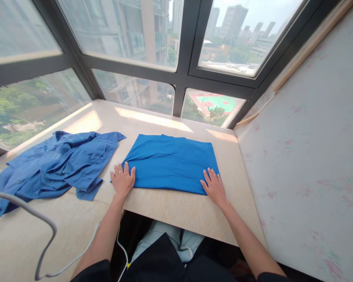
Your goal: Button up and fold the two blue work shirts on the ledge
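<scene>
Where the blue cloth (172, 162) lies flat at mid-frame, the left hand (123, 181) and right hand (215, 188) rest open at its side edges; smooth creases outward with even pressure.

The one view looks from the person's head, close above the near edge of the table (170, 205), facing forward and steeply down, with the windows (132, 35) at the far side.

Both hands' fingers (122, 172) flat on the folded blue cloth (173, 162).
</scene>
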{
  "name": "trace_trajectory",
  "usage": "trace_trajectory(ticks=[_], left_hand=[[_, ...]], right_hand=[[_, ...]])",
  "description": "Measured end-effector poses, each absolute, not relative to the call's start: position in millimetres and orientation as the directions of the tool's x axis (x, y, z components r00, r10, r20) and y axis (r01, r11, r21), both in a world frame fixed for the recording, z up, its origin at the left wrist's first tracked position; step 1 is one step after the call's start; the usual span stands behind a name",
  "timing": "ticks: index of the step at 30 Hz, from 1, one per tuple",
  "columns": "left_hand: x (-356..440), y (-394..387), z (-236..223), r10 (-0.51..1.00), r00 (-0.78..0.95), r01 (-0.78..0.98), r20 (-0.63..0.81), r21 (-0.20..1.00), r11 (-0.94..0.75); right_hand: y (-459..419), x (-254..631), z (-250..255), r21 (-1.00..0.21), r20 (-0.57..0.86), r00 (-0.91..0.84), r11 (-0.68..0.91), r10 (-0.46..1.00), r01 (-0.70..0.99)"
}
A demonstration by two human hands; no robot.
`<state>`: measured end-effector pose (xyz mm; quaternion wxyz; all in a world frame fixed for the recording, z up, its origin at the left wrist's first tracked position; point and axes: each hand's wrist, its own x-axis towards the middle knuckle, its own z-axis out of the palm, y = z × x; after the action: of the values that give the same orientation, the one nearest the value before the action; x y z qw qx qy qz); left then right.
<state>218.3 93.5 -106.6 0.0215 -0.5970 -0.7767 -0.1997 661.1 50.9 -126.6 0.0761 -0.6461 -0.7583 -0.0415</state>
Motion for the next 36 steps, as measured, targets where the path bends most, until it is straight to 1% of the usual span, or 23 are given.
trace_trajectory(ticks=[2,6,8,10,12,13,15,16,17,19,20,22,24,26,28,30,33,36], left_hand=[[209,89,-104,0.919,-0.309,0.926,0.244,0.299,0.232],[200,85,-98,0.944,-0.284,0.915,0.169,0.343,0.213],[202,83,-93,0.932,-0.341,0.877,0.125,0.399,0.267],[208,78,-89,0.892,-0.444,0.795,0.081,0.495,0.351],[219,69,-85,0.824,-0.565,0.647,0.041,0.643,0.411],[226,62,-84,0.778,-0.629,0.538,0.013,0.73,0.422],[240,44,-82,0.675,-0.731,0.239,-0.1,0.889,0.39],[245,35,-82,0.635,-0.748,0.058,-0.192,0.935,0.351],[249,26,-81,0.613,-0.734,-0.122,-0.291,0.946,0.301],[251,12,-79,0.6,-0.655,-0.419,-0.458,0.882,0.216],[249,8,-77,0.6,-0.607,-0.521,-0.522,0.831,0.196],[242,6,-71,0.604,-0.505,-0.644,-0.617,0.735,0.213],[235,10,-64,0.624,-0.395,-0.695,-0.674,0.663,0.277],[234,18,-58,0.644,-0.32,-0.706,-0.695,0.628,0.327],[238,28,-54,0.639,-0.321,-0.691,-0.699,0.634,0.347],[246,37,-53,0.646,-0.364,-0.649,-0.671,0.68,0.34],[255,51,-53,0.661,-0.446,-0.607,-0.604,0.746,0.273],[254,60,-55,0.614,-0.478,-0.647,-0.628,0.724,0.238]], right_hand=[[49,667,-128,-0.046,0.156,-0.158,0.167,0.975,0.985],[44,676,-130,-0.061,0.158,-0.173,0.184,0.972,0.981],[38,680,-131,-0.057,0.162,-0.167,0.178,0.972,0.982],[29,684,-132,-0.047,0.16,-0.155,0.164,0.975,0.985],[17,689,-134,-0.038,0.155,-0.138,0.145,0.978,0.989],[10,691,-134,-0.036,0.152,-0.128,0.135,0.98,0.99],[-5,695,-135,-0.038,0.144,-0.111,0.118,0.983,0.992],[-12,698,-136,-0.042,0.138,-0.107,0.114,0.985,0.993],[-20,700,-136,-0.047,0.129,-0.105,0.112,0.986,0.993],[-32,706,-137,-0.063,0.109,-0.102,0.109,0.989,0.992],[-37,709,-138,-0.074,0.099,-0.1,0.107,0.99,0.992],[-43,716,-139,-0.106,0.077,-0.091,0.099,0.993,0.989],[-42,720,-141,-0.157,0.056,-0.066,0.074,0.996,0.985],[-35,719,-139,-0.226,0.047,-0.011,0.022,0.999,0.974],[-23,708,-133,-0.306,0.065,0.045,-0.023,0.997,0.952],[-7,686,-120,-0.392,0.095,0.055,-0.014,0.994,0.92],[23,635,-91,-0.507,0.103,-0.058,0.103,0.993,0.856],[58,579,-61,-0.57,0.123,-0.255,0.279,0.959,0.773]])
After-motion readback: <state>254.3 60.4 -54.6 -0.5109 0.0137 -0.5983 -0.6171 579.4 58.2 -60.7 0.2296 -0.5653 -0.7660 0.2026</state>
